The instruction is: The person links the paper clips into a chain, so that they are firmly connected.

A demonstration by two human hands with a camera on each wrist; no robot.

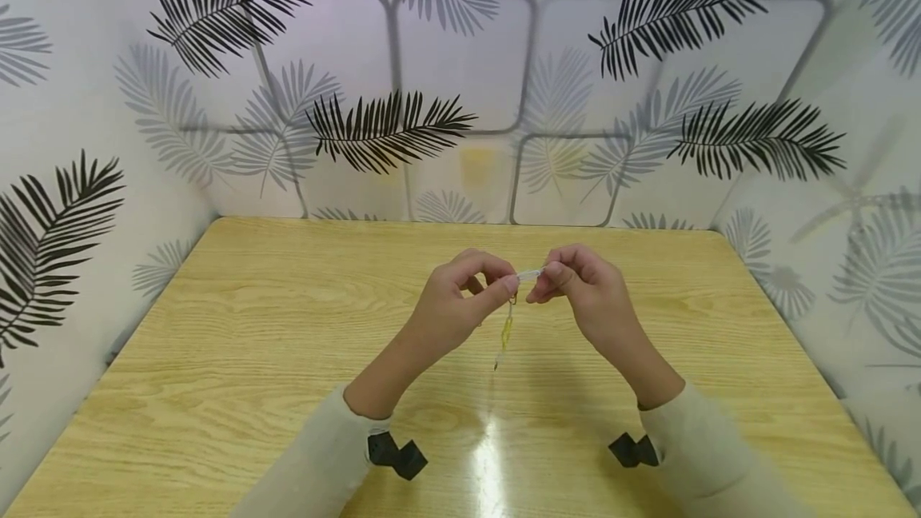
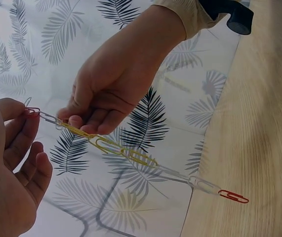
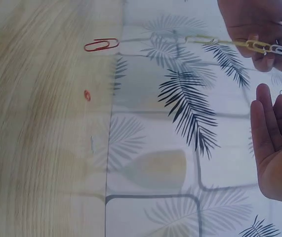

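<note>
The paperclip chain (image 1: pixel 507 332) hangs lengthwise beneath my left hand (image 1: pixel 455 298), which pinches its top; my right hand (image 1: pixel 592 294), just beside, pinches a pale clip (image 1: pixel 531 273).

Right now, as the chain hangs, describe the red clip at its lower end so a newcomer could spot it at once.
Above the table, find the left hand. From it hangs a chain; follow it down past the yellow clips. The red clip comes last, set apart by colour from the white clip just above.
</note>
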